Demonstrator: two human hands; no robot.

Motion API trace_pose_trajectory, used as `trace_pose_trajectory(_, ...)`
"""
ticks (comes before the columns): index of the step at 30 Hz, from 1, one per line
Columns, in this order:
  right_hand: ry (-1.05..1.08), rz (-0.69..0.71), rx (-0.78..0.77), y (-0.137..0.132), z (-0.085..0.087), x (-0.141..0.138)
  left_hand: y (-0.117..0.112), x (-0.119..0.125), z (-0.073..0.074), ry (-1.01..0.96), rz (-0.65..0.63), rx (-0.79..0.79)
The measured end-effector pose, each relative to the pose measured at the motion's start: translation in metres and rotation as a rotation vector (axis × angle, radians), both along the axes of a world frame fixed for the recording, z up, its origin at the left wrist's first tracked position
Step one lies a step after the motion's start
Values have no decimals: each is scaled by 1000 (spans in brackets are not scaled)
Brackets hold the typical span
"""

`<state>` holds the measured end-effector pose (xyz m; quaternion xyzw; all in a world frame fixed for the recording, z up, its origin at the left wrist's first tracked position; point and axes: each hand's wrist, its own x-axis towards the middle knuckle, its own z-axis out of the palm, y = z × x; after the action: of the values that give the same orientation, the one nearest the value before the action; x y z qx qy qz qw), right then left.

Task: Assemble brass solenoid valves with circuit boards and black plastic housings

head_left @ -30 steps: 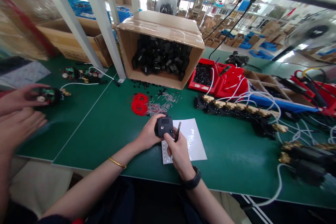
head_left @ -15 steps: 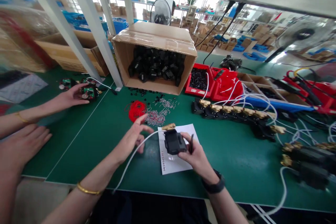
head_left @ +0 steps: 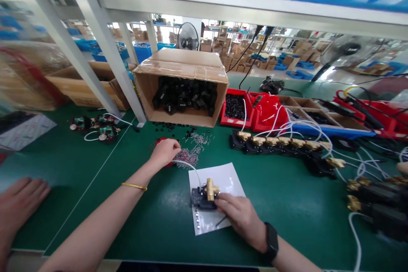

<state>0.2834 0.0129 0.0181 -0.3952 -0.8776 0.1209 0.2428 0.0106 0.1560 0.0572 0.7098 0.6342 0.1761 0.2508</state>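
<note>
My right hand (head_left: 240,216) grips the side of a black motorised valve unit (head_left: 204,204), whose brass valve body (head_left: 211,189) faces up. A thin dark rod (head_left: 221,221) pokes out below the same hand. From the unit a white cable (head_left: 191,165) arcs left and passes out of sight by my left hand (head_left: 165,153). My left fingers are pinched together over a pile of small metal pins or screws (head_left: 188,157); what is between them is too small to make out. Beneath the unit lies a white sheet (head_left: 229,174) with small round pieces along its left side.
Behind stands a cardboard box (head_left: 181,66) of black housings. Red bins (head_left: 237,123) and a row of brass-fitted units (head_left: 280,142) line the right. Circuit boards (head_left: 105,129) lie at left, near another person's hand (head_left: 25,195). A metal shelf post (head_left: 102,46) rises at left.
My right hand has turned the unit so its brass side faces up and lowered it to the sheet. My left hand has moved over the small pieces and pinched. The other person's hand has left the boards.
</note>
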Motion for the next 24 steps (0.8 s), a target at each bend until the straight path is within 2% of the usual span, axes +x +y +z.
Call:
trace_pose_trajectory(2,116,-247,-156,32,8,-3,19,15,-4,62,-67,-28)
trace_pose_trajectory(3,106,-398,-261,53,11,-7,28,24,-6,90,-100,-49)
trace_pose_trajectory(6,51,-469,-321,118,12,-25,41,53,-13,166,-164,-112)
trace_pose_trajectory(9,-32,-464,-320,157,6,-47,38,69,-18,214,-149,-140)
trace_pose_trajectory(11,-93,-451,-316,165,0,-58,33,73,-22,224,-118,-144)
trace_pose_trajectory(14,-174,-449,-306,162,-8,-64,28,71,-29,201,-80,-141)
trace_pose_trajectory(19,-262,-473,-309,154,-15,-66,27,65,-40,51,-66,-99)
trace_pose_trajectory(22,-266,-460,-317,155,-13,-67,27,63,-43,-107,-51,-57)
trace_pose_trajectory(24,-242,-429,-314,154,-4,-62,24,59,-40,-239,-20,-26)
